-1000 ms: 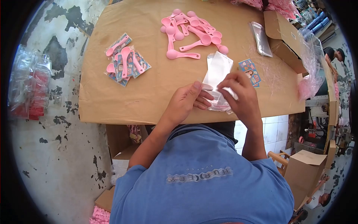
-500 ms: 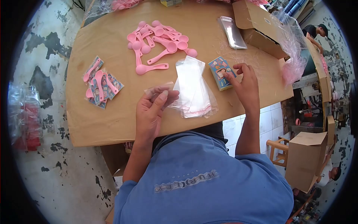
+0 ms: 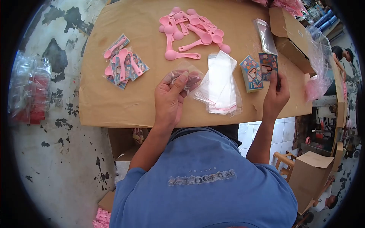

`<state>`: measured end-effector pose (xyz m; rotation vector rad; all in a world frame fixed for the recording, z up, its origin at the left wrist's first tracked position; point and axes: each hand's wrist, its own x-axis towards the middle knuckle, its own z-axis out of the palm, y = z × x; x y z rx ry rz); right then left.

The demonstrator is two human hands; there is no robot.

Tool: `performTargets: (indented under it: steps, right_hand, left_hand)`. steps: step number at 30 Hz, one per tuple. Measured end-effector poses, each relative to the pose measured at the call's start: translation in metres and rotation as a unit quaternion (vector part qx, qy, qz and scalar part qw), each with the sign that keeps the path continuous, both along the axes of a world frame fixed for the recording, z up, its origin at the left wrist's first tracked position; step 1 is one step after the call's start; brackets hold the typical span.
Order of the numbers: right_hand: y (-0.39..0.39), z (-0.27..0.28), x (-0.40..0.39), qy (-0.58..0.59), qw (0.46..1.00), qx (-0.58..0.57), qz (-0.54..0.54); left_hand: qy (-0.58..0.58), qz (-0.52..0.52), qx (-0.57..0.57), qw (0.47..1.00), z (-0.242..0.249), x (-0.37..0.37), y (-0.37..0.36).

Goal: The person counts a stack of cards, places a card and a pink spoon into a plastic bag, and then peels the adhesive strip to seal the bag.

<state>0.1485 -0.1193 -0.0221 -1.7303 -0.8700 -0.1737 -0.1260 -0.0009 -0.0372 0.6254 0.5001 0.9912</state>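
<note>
Head view, current state: my left hand [image 3: 170, 99] holds a clear plastic bag [image 3: 185, 77] pinched between thumb and fingers, raised just above the brown cardboard work surface [image 3: 114, 102]; my right hand [image 3: 275, 95] grips a printed card [image 3: 268, 65] at its lower edge, fingers closed on it, the card upright with its long axis running away from me. Card artwork shows a cartoon figure; any lettering on it is too small to read. The only readable writing is "HURLEY" on my blue shirt [image 3: 205, 178], seen upside down. Just left of the held card lies a stack of printed cards [image 3: 251, 73], long axis likewise away from me, slightly tilted. Between my hands rests a stack of clear bags [image 3: 220, 83], pink seal strip at the near end, long axis pointing away. Beyond lies a pile of pink spoons [image 3: 190, 32], handles in mixed directions; at far left, packed spoon bags [image 3: 123, 65].
</note>
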Motion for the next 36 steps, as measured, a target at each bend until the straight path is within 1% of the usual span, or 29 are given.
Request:
performTargets:
  steps: [1, 2, 3, 4, 5, 6, 8, 11, 14, 15, 18, 19, 22, 23, 26, 29, 32, 36]
  right_hand:
    - [-0.002, 0.004, -0.009, 0.077, 0.994, -0.015, 0.072]
    - [-0.005, 0.007, -0.021, 0.153, 0.978, -0.031, 0.142]
    - [-0.007, 0.009, -0.034, 0.227, 0.950, -0.045, 0.209]
    - [-0.008, 0.009, -0.046, 0.290, 0.917, -0.087, 0.259]
    - [-0.006, 0.010, -0.058, 0.339, 0.887, -0.103, 0.298]
    - [-0.004, 0.012, -0.070, 0.376, 0.865, -0.133, 0.304]
    - [0.003, 0.011, -0.089, 0.427, 0.832, -0.128, 0.330]
    - [0.011, 0.003, -0.100, 0.422, 0.839, -0.076, 0.336]
    - [0.015, 0.005, -0.106, 0.396, 0.879, 0.020, 0.264]
    - [0.013, 0.005, -0.099, 0.382, 0.887, 0.011, 0.258]
    - [0.009, 0.003, -0.086, 0.358, 0.887, -0.069, 0.282]
    - [0.008, 0.006, -0.085, 0.381, 0.865, -0.090, 0.314]
    - [0.009, 0.009, -0.089, 0.414, 0.835, -0.071, 0.356]
    - [0.012, 0.010, -0.092, 0.411, 0.843, -0.044, 0.346]
    - [0.017, 0.006, -0.092, 0.411, 0.848, -0.031, 0.333]
    - [0.015, 0.010, -0.086, 0.386, 0.818, -0.128, 0.407]
    - [0.015, 0.011, -0.080, 0.392, 0.789, -0.183, 0.436]
    - [0.021, 0.005, -0.079, 0.424, 0.798, -0.109, 0.415]
  left_hand:
    - [-0.002, 0.004, -0.006, 1.000, 0.002, -0.001, 0.000]
    - [-0.004, 0.006, -0.011, 1.000, 0.004, -0.001, 0.000]
    - [0.001, 0.013, -0.012, 1.000, 0.005, -0.001, -0.001]
    - [0.005, 0.018, -0.011, 1.000, 0.007, 0.000, -0.001]
    - [0.009, 0.024, -0.009, 1.000, 0.009, 0.001, 0.000]
    - [0.015, 0.021, -0.001, 1.000, 0.009, 0.002, 0.001]
    - [0.031, 0.013, 0.008, 0.999, 0.007, 0.001, -0.002]
    - [0.027, 0.008, 0.007, 1.000, 0.006, 0.002, -0.003]
    - [0.023, 0.017, 0.003, 1.000, 0.003, 0.000, -0.003]
    - [0.024, 0.024, 0.005, 0.999, 0.004, -0.001, -0.002]
    - [0.024, 0.047, 0.014, 0.999, 0.007, 0.002, -0.001]
    - [0.023, 0.055, 0.020, 0.998, 0.009, 0.005, -0.001]
    - [0.027, 0.062, 0.019, 0.998, 0.011, 0.014, -0.004]
    - [0.029, 0.062, 0.015, 0.998, 0.011, 0.016, -0.004]
    - [0.022, 0.042, 0.008, 0.999, 0.011, 0.018, -0.008]
    - [0.018, 0.020, 0.003, 1.000, 0.004, 0.017, -0.007]
    - [0.029, -0.025, 0.020, 0.999, 0.005, 0.015, -0.009]
    - [0.014, -0.013, 0.033, 0.999, 0.000, 0.012, -0.013]
